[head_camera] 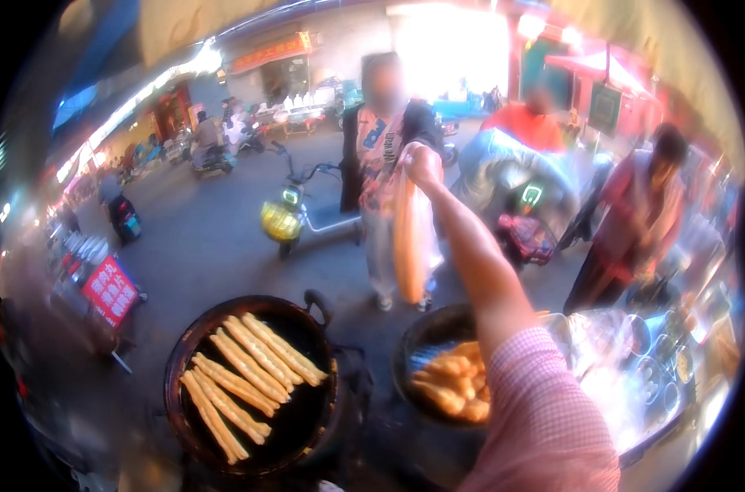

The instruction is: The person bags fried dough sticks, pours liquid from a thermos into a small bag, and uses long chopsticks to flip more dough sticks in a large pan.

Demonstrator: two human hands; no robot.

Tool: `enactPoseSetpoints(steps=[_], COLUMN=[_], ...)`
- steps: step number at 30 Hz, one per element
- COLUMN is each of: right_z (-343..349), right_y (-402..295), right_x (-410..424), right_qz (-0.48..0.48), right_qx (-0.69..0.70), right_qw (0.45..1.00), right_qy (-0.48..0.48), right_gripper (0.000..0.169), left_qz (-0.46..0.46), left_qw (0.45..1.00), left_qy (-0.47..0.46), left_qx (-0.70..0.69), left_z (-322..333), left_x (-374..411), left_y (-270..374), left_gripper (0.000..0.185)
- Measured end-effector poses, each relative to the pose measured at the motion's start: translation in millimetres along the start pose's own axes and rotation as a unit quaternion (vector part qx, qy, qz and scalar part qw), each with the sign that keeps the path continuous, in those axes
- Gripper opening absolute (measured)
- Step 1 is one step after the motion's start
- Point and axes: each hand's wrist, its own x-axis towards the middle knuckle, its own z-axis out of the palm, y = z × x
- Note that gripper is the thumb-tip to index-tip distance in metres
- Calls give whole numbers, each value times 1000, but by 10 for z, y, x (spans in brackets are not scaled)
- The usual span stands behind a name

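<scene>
My right hand [423, 165] is stretched far forward at the end of my arm, closed on the top of a clear plastic bag. Long golden fried dough sticks [409, 246] hang upright in that bag, before a standing person [382, 141]. Whether that person's hand touches the bag cannot be told. My left hand is out of view. Below on the left, several pale fried dough sticks [243, 369] lie side by side in a round dark pan [173, 381]. A second pan [403, 350] holds browned fried dough pieces [452, 381], partly hidden by my arm.
At the right, a counter [655, 440] bears bowls and plastic bags. Another person [637, 215] bends over beside it. Beyond the pans stand a scooter with a yellow basket [281, 220] and a second scooter [526, 227]. A red sign [110, 290] is at the left.
</scene>
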Motion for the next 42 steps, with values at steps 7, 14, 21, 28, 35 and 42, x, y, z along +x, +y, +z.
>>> enactPoseSetpoints(steps=[7, 14, 21, 28, 35, 42], right_z=[285, 290, 196, 358, -1011, -1142], right_y=[437, 759, 961, -711, -1692, -2235], right_x=[81, 41, 71, -1152, -3656, -4477], right_qz=[105, 94, 71, -404, -704, -741], right_qx=[-35, -25, -32, 210, 279, 154], right_qw=[989, 987, 996, 887, 519, 536], right_qy=[-95, -131, -40, -77, -396, -374], right_gripper=[26, 30, 45, 39, 29, 15], left_qz=[-41, -97, 28, 85, 133, 117], left_qw=[914, 674, 559, 465, 333, 241], left_qy=[-36, -114, -290, -311, -403, -449], left_qx=[-401, -723, -777, -825, -842, -852], left_z=[-1474, -2634, -3188, -2779, -2995, -2540], left_x=[-66, -416, -539, 198, 297, 435], left_y=[1251, 2045, 3449, 3728, 4247, 3656], left_gripper=[30, 30, 21, 22, 14, 25])
